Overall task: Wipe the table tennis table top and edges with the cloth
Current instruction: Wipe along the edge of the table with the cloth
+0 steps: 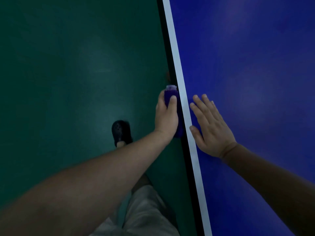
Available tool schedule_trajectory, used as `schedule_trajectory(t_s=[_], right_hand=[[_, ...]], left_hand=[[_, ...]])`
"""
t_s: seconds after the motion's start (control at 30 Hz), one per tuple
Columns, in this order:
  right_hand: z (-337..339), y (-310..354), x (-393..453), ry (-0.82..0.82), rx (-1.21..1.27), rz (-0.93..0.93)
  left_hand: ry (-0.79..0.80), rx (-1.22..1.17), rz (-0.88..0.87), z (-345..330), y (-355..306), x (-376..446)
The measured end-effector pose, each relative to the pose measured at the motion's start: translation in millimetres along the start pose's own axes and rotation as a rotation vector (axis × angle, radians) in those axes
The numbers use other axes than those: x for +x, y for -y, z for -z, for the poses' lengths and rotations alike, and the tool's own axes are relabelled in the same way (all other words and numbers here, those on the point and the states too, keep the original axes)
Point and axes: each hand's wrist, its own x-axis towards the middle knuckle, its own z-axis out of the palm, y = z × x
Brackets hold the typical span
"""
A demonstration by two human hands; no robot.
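Left hand (166, 114): grips the purple cloth (171, 97), fingers curled round it, pressing it against the counter's side edge.
Cloth: bunched along the dark edge, just beside the white border line (183, 103).
Right hand (211, 126): flat on the blue counter (255, 65) near the same edge, fingers straight, slightly spread.
Floor (68, 65): green, beside the counter.
Shoe (121, 132): black, on the floor.

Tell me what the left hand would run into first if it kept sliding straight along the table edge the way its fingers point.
Nothing, as far as I can see: ahead of the left hand and its cloth, the table edge looks free to the frame's top, though it is dark.
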Motion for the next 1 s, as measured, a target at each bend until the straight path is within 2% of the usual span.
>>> schedule_trajectory(t_s=[0.2,0.27,0.37,0.47,0.7,0.83,1.0], right_hand=[[2.0,0.0,5.1,-0.001,0.034,-0.034],[5.9,2.1,20.0,-0.030,0.027,-0.015],[11.5,-3.1,64.1,-0.030,-0.008,0.122],[11.4,-26.2,121.3,-0.002,-0.065,0.206],[26.4,-78.7,228.4,0.146,-0.171,0.299],[34.7,-91.8,291.4,0.195,-0.292,0.397],[30.8,-91.9,329.4,0.193,-0.279,0.302]], left_hand=[[0.072,-0.001,-0.204,0.7,25.7,-33.2],[0.069,0.000,-0.207,1.3,19.1,-13.2],[0.038,0.002,-0.254,1.2,-1.5,39.4],[0.004,0.009,-0.254,1.0,-9.8,74.4],[0.082,-0.038,-0.242,2.7,7.1,37.8],[0.080,-0.052,-0.235,9.0,-30.3,95.0],[0.016,-0.049,-0.249,8.8,-64.5,162.4]])
